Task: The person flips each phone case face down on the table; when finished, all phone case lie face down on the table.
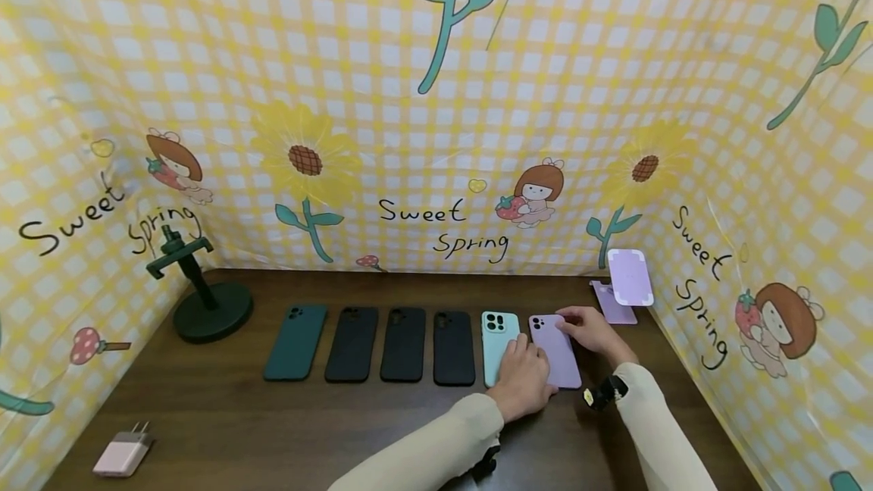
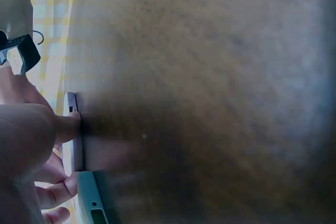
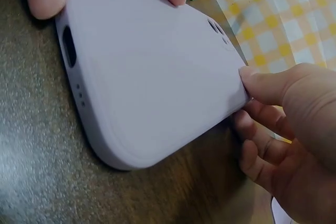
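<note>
A lilac phone case [image 1: 561, 354] lies back-up on the brown table at the right end of a row, its camera cutouts at the far end. My right hand [image 1: 595, 332] pinches its far right corner, thumb [image 3: 257, 83] on top and fingers at the edge. At its near left part, my left hand [image 1: 524, 379] holds the case by its edges; the left thumb [image 2: 67, 128] touches the near short edge by the port slot. Those left fingers also lie against the mint phone [image 1: 494, 336] just left of it, partly covering it.
Further left in the row lie three black phone cases [image 1: 454, 351] and a dark teal one [image 1: 296, 343]. A dark green stand [image 1: 213, 313] stands at the far left, a purple stand [image 1: 630, 279] at the far right. A pink charger plug [image 1: 123, 453] lies near left. Checkered cloth surrounds the table.
</note>
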`<state>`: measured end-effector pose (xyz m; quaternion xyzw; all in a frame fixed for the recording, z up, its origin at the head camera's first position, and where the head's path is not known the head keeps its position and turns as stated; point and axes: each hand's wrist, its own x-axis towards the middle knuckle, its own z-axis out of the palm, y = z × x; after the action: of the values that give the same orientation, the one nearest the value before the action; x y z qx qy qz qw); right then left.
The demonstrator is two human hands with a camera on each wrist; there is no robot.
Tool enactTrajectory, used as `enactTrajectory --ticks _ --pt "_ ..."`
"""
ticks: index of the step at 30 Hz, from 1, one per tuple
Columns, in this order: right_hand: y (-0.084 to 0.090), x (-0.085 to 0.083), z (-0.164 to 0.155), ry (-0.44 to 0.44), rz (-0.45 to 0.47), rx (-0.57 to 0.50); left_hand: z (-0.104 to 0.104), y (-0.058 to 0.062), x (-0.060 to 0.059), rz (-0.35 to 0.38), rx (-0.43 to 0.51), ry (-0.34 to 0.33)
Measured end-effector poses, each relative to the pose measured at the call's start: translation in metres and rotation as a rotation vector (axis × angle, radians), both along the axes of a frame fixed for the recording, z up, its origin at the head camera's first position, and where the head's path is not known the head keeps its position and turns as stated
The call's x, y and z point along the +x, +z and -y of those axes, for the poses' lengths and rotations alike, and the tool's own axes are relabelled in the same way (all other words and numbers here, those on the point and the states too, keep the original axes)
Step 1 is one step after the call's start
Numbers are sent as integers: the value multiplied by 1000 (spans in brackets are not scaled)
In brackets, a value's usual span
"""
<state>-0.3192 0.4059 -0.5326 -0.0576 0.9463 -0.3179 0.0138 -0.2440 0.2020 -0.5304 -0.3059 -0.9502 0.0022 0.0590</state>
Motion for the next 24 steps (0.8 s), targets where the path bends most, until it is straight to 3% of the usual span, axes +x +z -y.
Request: enactTrajectory --ticks 24 --pt "-3 -1 9 -45 6 54 4 -1 -4 11 15 -26"
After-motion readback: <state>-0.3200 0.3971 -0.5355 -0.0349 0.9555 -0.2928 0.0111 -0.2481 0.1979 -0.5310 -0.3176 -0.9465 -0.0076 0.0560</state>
